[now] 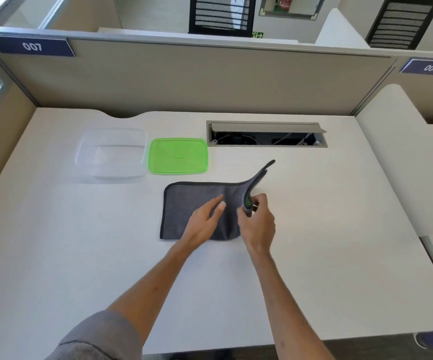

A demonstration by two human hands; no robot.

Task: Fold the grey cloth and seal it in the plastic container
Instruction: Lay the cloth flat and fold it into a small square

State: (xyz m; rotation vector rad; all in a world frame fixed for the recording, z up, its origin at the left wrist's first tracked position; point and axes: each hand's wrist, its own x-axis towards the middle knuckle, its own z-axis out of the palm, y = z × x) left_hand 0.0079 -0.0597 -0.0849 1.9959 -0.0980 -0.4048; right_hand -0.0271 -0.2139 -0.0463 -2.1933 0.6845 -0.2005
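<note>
The grey cloth [184,206] lies on the white desk, its left part flat. My right hand [258,224] is shut on the cloth's right edge and holds it lifted, so that side stands up and curls leftward. Flat on the middle of the cloth rests my left hand [205,222], fingers spread, pressing it down. The clear plastic container [110,154] stands open at the back left. Its green lid [178,156] lies flat beside it on the right, just beyond the cloth.
An open cable tray [266,135] is sunk into the desk [340,203] at the back right. Beige partition walls close the desk at the back and sides.
</note>
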